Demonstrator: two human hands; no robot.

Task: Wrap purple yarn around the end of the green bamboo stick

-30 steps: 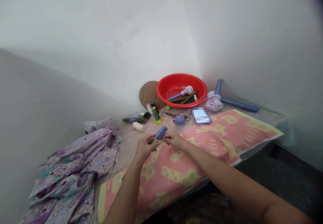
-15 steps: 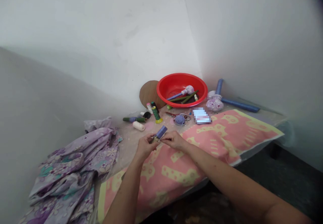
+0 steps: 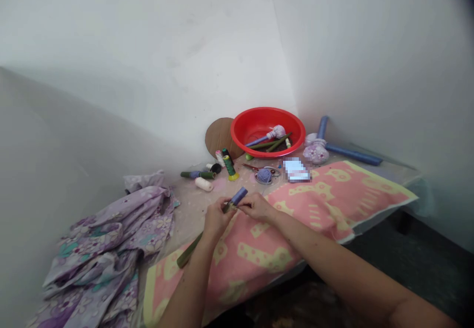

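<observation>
My left hand (image 3: 217,217) is closed around a green stick (image 3: 190,250), which slants from beside my left forearm up to the right. The stick's upper end has a blue-purple wrapping (image 3: 240,196). Beside that wrapped end, the fingers of my right hand (image 3: 256,206) are pinched together, and what lies between them is too small to make out. Both hands are over the pink and yellow cloth (image 3: 266,251) near the table's front. Beyond them lie a ball of blue-purple yarn (image 3: 264,175) and red-handled scissors (image 3: 250,166).
A red basin (image 3: 237,138) holding sticks stands at the back. Several thread spools (image 3: 230,167), another wrapped green stick (image 3: 187,174) and a blurred-out phone (image 3: 296,170) lie before it. Floral fabric (image 3: 111,239) is heaped left. Blue wrapped sticks (image 3: 351,154) lie right, near the wall.
The green stick has tilted, so its lower part now shows left of my left forearm. Its wrapped end has shifted slightly down and right. Both hands remain close together.
</observation>
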